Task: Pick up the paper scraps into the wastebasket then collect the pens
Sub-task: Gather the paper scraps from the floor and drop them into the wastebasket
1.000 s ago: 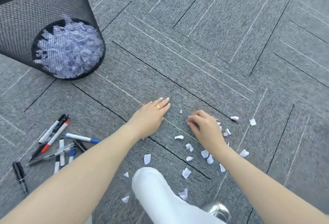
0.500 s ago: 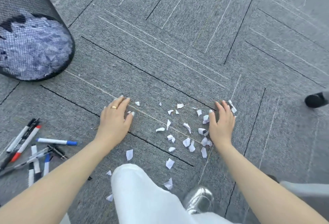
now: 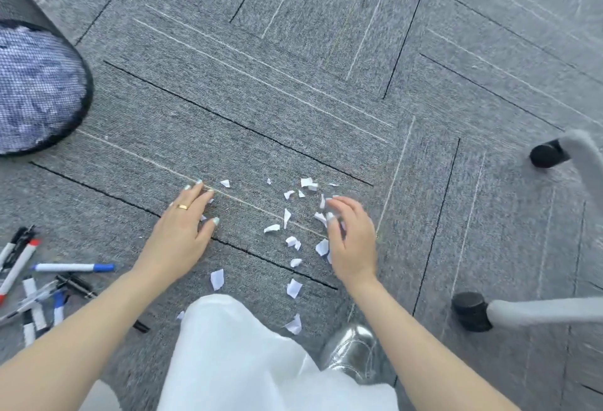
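From the head camera, I crouch over grey carpet with both hands down among the paper scraps, which lie scattered between my palms and back toward my white trouser leg and silver shoe. My left hand lies flat and released on the carpet, fingers straight, a ring on one of them, forming a wall on the left of the litter. My right hand hovers at the right edge of the scraps with fingers curled over a few white bits; I cannot tell for sure whether it already pinches any. The mesh wastebasket, already carrying white paper, sits well apart at the upper left, and the pens lie in a loose heap at the far left, untouched. To do this step well, I judge I should sweep the right hand toward the left palm, herding the pieces into one tight pile before lifting, and I should keep my fingertips low against the pile so thin scraps do not slip under. The stragglers near my knee need a second pass. A chair base with black castors stands at right.
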Motion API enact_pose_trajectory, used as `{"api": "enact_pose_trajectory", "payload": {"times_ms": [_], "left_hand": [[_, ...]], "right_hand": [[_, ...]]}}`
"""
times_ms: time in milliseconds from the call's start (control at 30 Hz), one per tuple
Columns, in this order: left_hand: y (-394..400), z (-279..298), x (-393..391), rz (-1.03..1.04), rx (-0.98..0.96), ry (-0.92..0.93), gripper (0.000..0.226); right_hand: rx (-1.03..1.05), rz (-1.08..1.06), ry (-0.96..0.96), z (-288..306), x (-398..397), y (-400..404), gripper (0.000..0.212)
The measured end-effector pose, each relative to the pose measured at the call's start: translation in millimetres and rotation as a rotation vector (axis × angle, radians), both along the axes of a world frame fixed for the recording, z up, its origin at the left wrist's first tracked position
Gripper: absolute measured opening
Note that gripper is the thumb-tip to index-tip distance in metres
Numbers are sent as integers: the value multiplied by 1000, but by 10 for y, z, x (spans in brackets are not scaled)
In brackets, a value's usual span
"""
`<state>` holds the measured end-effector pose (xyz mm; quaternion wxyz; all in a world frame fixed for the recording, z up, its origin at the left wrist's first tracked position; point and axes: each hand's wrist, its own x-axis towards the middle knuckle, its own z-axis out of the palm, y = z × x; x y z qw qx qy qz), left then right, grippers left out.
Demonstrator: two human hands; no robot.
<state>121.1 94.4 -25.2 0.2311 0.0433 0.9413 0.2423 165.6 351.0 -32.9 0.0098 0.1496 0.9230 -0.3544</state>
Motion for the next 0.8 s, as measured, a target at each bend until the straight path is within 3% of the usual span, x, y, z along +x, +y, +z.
{"api": "enact_pose_trajectory", "payload": {"times_ms": [100, 200, 267, 400, 533, 600, 700, 800], "left_hand": [[-38, -50, -8, -15, 7, 4, 52], [-79, -97, 82, -43, -44, 71, 51], [-114, -125, 198, -40, -74, 106, 52], [-196, -138, 342, 68, -85, 138, 58], [-223, -151, 387, 225, -127, 39, 70], [-181, -176, 464, 163, -138, -10, 79], [-13, -168, 534, -38, -76, -34, 89], [171, -64, 427, -154, 93, 9, 83]], "right_hand": [[124, -147, 58, -6, 58, 215, 41], [166, -248, -134, -105, 129, 388, 52], [145, -146, -195, -133, 216, 233, 58], [16, 205, -83, -75, 346, -118, 56], [102, 38, -65, -140, -22, -8, 58], [143, 159, -131, -150, -100, -56, 60], [57, 468, -79, -122, 1, -280, 57], [-13, 434, 53, -96, -114, -316, 49]]}}
